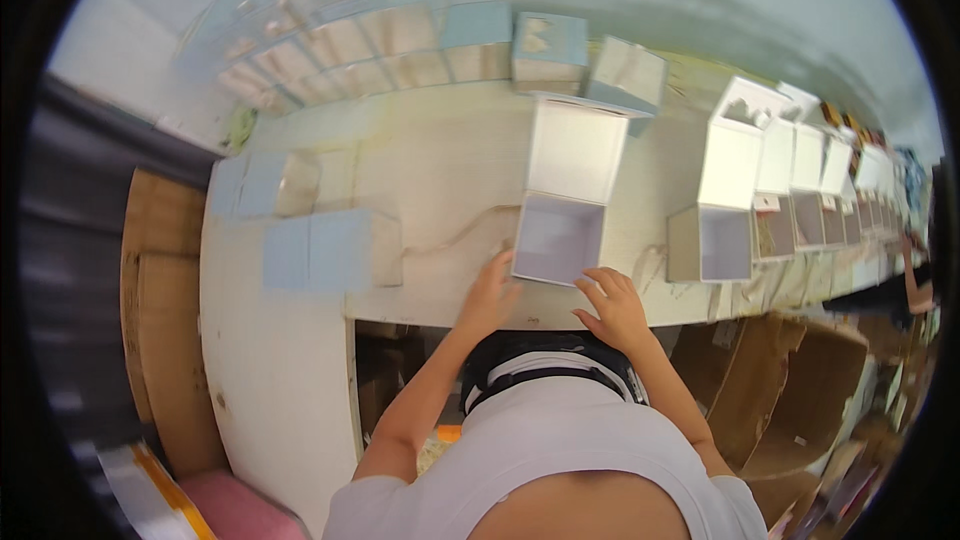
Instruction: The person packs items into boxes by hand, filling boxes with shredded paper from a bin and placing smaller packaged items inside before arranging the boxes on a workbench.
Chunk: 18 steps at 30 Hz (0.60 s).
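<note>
A gift box [559, 236] lies on the table before me with its lid [577, 152] hinged back, showing a bare pale lilac inside. My left hand [490, 295], blurred, is by the box's near left corner with its fingers apart. At the near right corner is my right hand [613, 307], fingers spread, the tips at or just beside the rim; whether they touch it I cannot tell. Neither hand grips anything that I can see. A thin beige ribbon [465, 231] trails over the tabletop to the left of the box.
Closed blue-and-beige boxes [337, 249] lie at the left, and more are stacked along the back [405, 45]. A row of open boxes [725, 244] runs off to the right along the white table [442, 142]. Brown cartons [780, 390] stand below it. Part of another person [916, 277] shows at the far right.
</note>
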{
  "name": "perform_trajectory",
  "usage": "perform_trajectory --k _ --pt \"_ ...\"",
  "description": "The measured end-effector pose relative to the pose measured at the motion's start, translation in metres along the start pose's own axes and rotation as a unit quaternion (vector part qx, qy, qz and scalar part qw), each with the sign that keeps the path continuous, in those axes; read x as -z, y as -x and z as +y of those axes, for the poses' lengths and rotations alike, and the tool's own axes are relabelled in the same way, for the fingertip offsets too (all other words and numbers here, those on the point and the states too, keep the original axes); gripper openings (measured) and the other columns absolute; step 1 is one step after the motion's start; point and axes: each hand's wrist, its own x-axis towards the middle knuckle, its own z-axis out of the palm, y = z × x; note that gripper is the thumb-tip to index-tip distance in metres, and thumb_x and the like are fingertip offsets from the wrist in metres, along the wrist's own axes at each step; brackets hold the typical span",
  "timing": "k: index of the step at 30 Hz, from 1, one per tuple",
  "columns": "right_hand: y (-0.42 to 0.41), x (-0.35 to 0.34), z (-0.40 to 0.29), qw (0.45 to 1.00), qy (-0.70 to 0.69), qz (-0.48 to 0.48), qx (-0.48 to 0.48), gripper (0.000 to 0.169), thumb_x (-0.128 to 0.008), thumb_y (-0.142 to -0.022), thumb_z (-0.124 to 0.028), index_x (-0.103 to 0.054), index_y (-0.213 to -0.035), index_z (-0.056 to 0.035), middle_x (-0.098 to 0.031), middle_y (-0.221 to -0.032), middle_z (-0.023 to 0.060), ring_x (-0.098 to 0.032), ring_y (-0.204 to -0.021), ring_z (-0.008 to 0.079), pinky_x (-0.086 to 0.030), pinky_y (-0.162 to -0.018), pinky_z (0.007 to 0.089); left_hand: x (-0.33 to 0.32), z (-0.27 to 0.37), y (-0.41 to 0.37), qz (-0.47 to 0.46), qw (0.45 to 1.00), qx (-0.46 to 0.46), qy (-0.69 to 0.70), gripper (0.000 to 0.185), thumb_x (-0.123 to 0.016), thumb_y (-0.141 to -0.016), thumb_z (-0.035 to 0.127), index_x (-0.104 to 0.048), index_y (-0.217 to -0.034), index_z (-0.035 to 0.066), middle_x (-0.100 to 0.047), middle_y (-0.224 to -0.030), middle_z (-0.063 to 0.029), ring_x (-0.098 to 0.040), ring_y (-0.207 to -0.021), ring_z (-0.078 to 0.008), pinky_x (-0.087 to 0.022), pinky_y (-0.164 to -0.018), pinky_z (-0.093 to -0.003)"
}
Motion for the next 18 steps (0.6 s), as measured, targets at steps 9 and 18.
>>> perform_trajectory --k 9,18 --pt "0.045 0.000 0.079 0.991 0.095 0.029 -0.088 0.027 -0.062 -0.069 -0.005 -0.056 -0.095 -0.0035 -0.053 -0.087 0.0134 -0.051 -0.084 0.0322 -0.041 -0.073 0.0410 -0.089 0.015 -0.034 -0.161 0.978 -0.074 0.111 0.049 -0.052 -0.074 0.004 -0.048 -0.122 0.011 -0.026 -0.135 -0.0252 -0.059 -0.090 -0.0230 -0.047 -0.082 -0.0323" --pt "0.039 -0.009 0.043 0.978 0.149 0.135 -0.060 0.027 -0.058 -0.069 -0.003 -0.056 -0.095 -0.0038 -0.053 -0.097 0.0126 -0.049 -0.094 0.0320 -0.037 -0.083 0.0404 0.000 -0.009 -0.008 -0.053 0.979 -0.040 0.194 0.031 -0.049 -0.077 0.003 -0.054 -0.107 0.007 -0.054 -0.105 -0.0106 -0.058 -0.080 -0.0172 -0.046 -0.077 -0.0298"
